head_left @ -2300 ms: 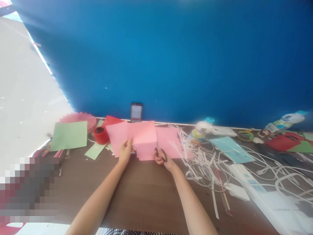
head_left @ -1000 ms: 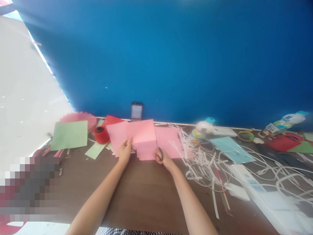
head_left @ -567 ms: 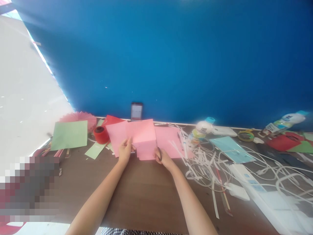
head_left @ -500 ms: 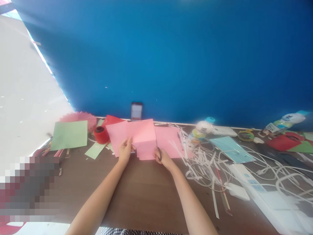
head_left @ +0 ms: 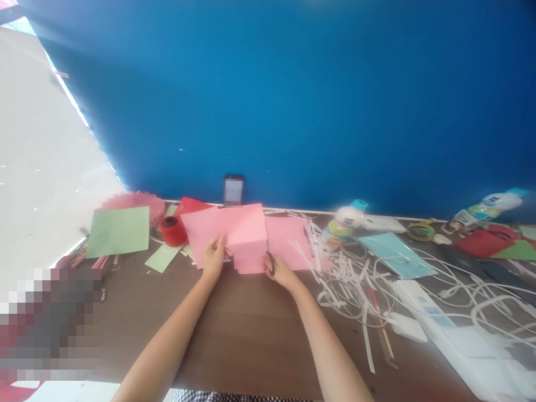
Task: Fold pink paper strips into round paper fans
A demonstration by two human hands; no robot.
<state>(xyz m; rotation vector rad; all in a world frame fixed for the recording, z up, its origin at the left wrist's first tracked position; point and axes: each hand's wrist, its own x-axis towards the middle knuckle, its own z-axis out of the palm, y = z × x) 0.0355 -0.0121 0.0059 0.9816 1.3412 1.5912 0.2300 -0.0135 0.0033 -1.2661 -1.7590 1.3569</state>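
Note:
Pinched in my left hand [head_left: 214, 258] is the lower left edge of a pink sheet of paper [head_left: 245, 224], lifted a little above the brown table. My right hand [head_left: 280, 271] grips a pair of scissors [head_left: 272, 262] by its dark handle loops. The blades point away from me along the right edge of the raised sheet and hardly show. More pink paper [head_left: 288, 237] lies flat behind and to the right. On the left, a red roll [head_left: 172, 230] stands close to the pink sheets.
Green sheets [head_left: 119, 230] and fanned pink paper lie left. A phone [head_left: 233, 190] leans on the blue wall. To the right are white paper strips [head_left: 341, 279], tangled cables, a bottle [head_left: 345, 223], a light blue packet [head_left: 396, 255] and a white power strip [head_left: 427, 312].
Almost nothing differs. Both hands, the scissors and the pink sheet hold nearly the same positions; the view has shifted very slightly.

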